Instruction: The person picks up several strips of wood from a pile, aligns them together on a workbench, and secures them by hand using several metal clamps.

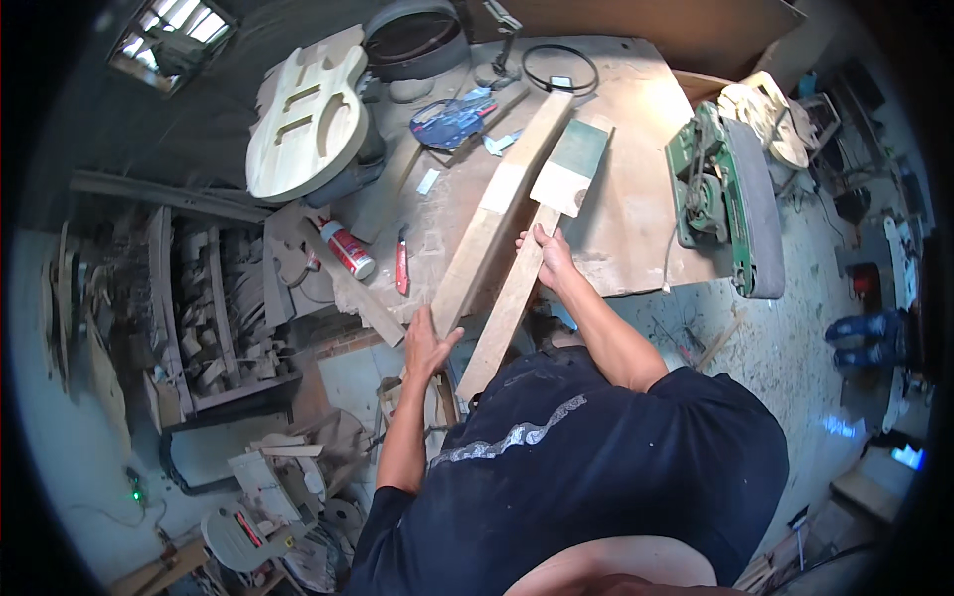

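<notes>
My right hand [553, 260] is closed around a long flat wooden strip [507, 316], which slants from the bench edge toward my body. At the strip's far end lies a wider pale wooden block [574, 169], its upper part dark green; whether the two are joined I cannot tell. Just to the left, a long, thick wooden beam [494, 204] runs parallel across the bench. My left hand [427, 344] rests against the near end of this beam, thumb and fingers spread. A red utility knife [401, 264] lies left of the beam.
A red-and-white bottle [346, 248] lies near a pale guitar body [308, 119] on the workbench [636, 238]. A green belt sander [723, 189] stands at the right. Wood scraps fill a rack [214, 308] at left. A black cable loop [559, 70] is at the back.
</notes>
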The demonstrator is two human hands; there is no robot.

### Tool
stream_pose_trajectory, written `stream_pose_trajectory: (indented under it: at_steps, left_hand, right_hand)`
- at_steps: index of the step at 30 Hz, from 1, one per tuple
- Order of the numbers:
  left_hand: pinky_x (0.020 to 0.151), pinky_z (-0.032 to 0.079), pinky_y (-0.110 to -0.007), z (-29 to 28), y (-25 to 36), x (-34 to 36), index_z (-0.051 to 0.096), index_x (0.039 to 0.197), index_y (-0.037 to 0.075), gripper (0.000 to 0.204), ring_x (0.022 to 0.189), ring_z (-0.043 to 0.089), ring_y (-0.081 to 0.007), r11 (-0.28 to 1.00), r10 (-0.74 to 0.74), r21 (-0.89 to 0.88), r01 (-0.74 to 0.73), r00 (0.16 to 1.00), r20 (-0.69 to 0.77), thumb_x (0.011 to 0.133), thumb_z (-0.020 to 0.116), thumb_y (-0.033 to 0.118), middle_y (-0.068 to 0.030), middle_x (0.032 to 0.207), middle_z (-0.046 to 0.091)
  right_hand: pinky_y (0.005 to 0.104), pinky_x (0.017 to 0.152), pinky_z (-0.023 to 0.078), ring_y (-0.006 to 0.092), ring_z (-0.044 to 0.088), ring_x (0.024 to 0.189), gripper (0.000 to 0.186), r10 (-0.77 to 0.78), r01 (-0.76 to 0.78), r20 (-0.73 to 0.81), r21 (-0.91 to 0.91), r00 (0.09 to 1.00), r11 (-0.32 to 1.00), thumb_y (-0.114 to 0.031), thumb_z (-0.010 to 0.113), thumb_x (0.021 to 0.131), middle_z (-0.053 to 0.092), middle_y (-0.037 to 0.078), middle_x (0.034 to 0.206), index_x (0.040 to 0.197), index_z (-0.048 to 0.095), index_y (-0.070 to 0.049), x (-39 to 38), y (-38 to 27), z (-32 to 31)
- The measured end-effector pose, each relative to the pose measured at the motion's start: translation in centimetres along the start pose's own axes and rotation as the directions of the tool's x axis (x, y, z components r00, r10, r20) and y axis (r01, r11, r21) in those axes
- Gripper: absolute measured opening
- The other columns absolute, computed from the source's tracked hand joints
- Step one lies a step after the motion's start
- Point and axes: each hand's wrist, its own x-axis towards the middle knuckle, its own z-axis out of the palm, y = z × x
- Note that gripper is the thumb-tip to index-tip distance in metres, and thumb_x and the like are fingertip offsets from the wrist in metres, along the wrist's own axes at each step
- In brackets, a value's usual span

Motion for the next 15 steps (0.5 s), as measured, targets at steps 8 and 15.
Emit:
stream_pose_trajectory:
  at_steps: [8, 15]
  left_hand:
    - [0.090, 0.043, -0.046, 3.1, -3.5, 1.1, 0.043, 0.122, -0.001, 0.073, 0.105, 0.052, -0.0397, 1.000, 0.020, 0.024, -0.020, 1.000, -0.013, 0.067, 0.080, 0.029, -0.0227, 0.111, 0.053]
    - [0.095, 0.040, -0.045, 7.0, -5.3, 1.6, 0.044, 0.125, 0.002, 0.073, 0.111, 0.046, -0.0390, 0.983, -0.084, 0.158, 0.098, 0.992, -0.089, 0.066, 0.080, 0.025, -0.0205, 0.113, 0.050]
  right_hand:
    - [0.0452, 0.071, 0.055, 0.0268, 0.061, 0.084, 0.031, -0.091, 0.091, -0.053, -0.009, 0.994, 0.996, -0.018, 0.051, 0.097, 0.057, 0.014, 0.097, 0.121, 0.032, -0.009, 0.4, -2.5, -2.5]
    - [0.0453, 0.070, 0.055, 0.0298, 0.064, 0.082, 0.039, -0.101, 0.100, -0.048, -0.016, 0.994, 0.995, -0.015, 0.051, 0.097, 0.058, 0.018, 0.100, 0.126, 0.027, -0.007, 1.2, -2.6, -2.2]
